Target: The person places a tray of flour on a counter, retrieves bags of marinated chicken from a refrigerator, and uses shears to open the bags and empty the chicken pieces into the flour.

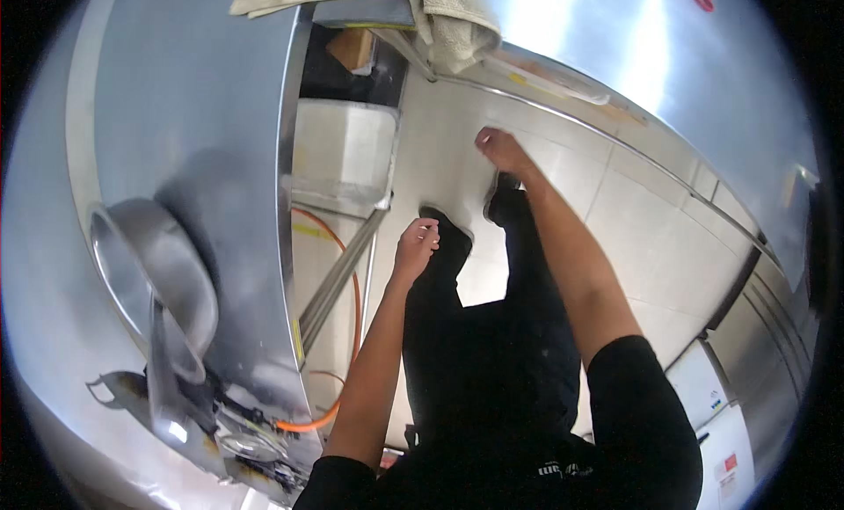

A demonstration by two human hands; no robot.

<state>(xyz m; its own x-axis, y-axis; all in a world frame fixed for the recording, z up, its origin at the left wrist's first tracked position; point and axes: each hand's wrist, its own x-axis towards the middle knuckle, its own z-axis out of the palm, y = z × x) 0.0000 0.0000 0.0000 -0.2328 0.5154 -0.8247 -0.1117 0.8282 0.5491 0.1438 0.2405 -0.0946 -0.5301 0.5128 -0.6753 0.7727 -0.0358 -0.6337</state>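
My left hand (415, 249) hangs over the floor in front of my left leg. Its fingers are loosely curled in and nothing shows in them. Farther forward and to the right, my right hand (504, 149) is held in a loose fist above my right shoe (503, 181), also with nothing visible in it. Neither hand touches a surface. The steel counter (224, 97) on the left is nearest to my left hand; the steel table (607, 35) at the far right lies beyond my right hand.
A large metal pan (189, 255) stands tilted on the left counter, beside a stove burner (251, 444). An orange hose (356, 308) runs below. A white bin (343, 149) sits under the counter, towels (457, 26) at the far corner. A metal rail (598, 132) borders the right table.
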